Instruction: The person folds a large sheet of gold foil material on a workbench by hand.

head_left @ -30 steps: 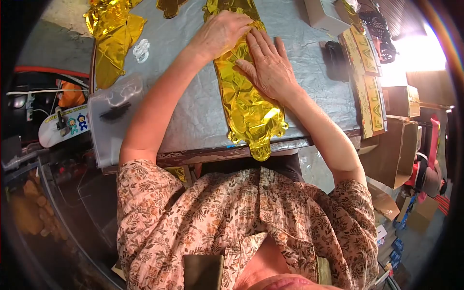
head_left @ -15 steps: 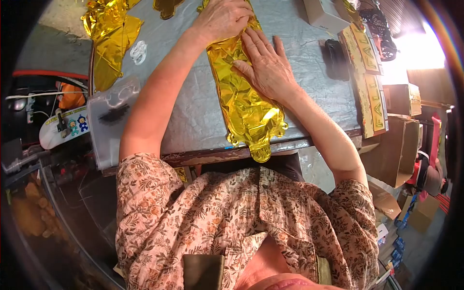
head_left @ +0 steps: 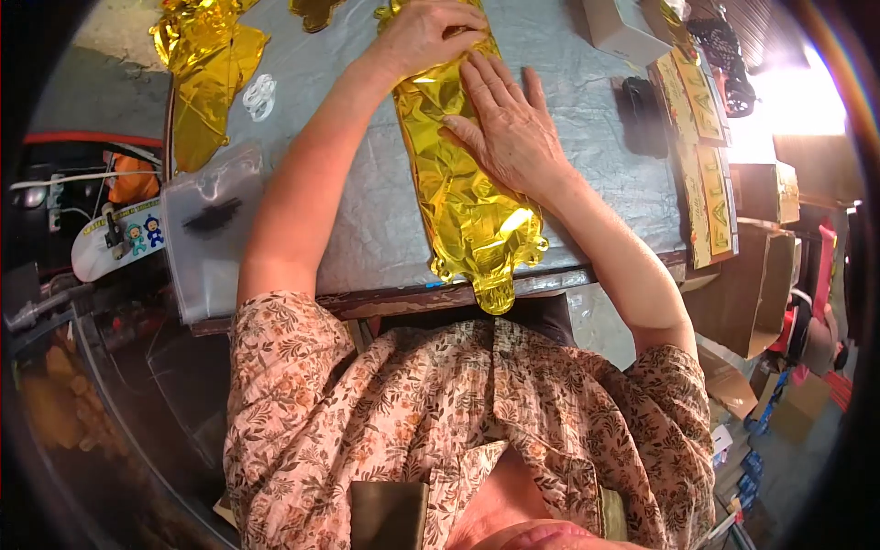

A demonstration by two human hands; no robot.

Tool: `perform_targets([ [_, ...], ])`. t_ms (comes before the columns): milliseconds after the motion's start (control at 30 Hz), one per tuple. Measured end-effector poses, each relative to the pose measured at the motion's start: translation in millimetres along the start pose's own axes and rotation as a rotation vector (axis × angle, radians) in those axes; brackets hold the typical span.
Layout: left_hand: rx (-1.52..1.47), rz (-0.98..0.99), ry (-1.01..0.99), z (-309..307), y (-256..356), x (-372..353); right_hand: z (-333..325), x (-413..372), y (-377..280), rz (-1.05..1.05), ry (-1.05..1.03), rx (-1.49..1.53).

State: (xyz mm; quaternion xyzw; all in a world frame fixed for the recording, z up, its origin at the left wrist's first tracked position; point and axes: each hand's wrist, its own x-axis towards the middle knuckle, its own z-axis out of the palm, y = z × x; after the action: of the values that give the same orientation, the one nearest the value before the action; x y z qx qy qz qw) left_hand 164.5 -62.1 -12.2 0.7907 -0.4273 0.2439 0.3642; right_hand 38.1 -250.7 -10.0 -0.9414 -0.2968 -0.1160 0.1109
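Note:
A flat, crinkled gold foil balloon (head_left: 449, 179) lies lengthwise on the table, its rounded tab hanging over the near edge. My left hand (head_left: 431, 37) is at its far part, fingers bent and drawn together on the foil; the fingertips are partly hidden. Just nearer to me, my right hand (head_left: 513, 133) lies palm down with fingers stretched, pressing on the foil and the table at its right side. The balloon's far end runs out of view beyond my left hand.
More gold foil (head_left: 215, 82) hangs over the table's left edge, near white ribbon (head_left: 259, 97) and a clear plastic sleeve (head_left: 215, 238). On the right are a black object (head_left: 644, 115), a white box (head_left: 623, 29) and printed FALL packaging (head_left: 706, 174). Cardboard boxes (head_left: 747, 284) stand beyond.
My left hand has shifted slightly to the right along the foil, its fingers a little more extended. The right hand stays almost in place, and the balloon's near end looks slightly smoother.

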Motion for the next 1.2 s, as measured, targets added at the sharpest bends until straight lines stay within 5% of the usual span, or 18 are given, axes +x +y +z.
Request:
perform_targets([
  [33, 0.0, -0.12, -0.051, 0, -2, -1, -2, 0, -1, 0.017, -0.007, 0.012],
  [400, 0.029, -0.173, -0.132, -2, -12, -7, -9, 0, -10, -0.043, -0.129, -0.03],
  [500, -0.19, -0.407, -0.059, -35, -6, 1, -12, 2, -10, -0.039, -0.136, -0.033],
  [567, -0.22, -0.743, 0.185, -74, 3, 15, -12, 1, -10, -0.023, -0.133, -0.025],
  [600, -0.039, -0.364, 0.396, -79, -6, 8, -11, 1, -10, -0.027, -0.127, -0.019],
  [767, -0.059, -0.447, 0.139, -90, 13, -2, -10, 1, -9, -0.032, -0.113, -0.027],
  [833, 0.131, -0.202, -0.016, -77, 21, -10, -10, 1, -9, -0.025, -0.11, 0.004],
  [867, -0.086, -0.382, -0.118, -72, 14, -7, -10, 0, -10, -0.016, -0.109, 0.004],
  [1200, 0.135, -0.089, -0.206, -18, 0, -20, -7, -2, -7, -0.029, -0.067, 0.019],
])
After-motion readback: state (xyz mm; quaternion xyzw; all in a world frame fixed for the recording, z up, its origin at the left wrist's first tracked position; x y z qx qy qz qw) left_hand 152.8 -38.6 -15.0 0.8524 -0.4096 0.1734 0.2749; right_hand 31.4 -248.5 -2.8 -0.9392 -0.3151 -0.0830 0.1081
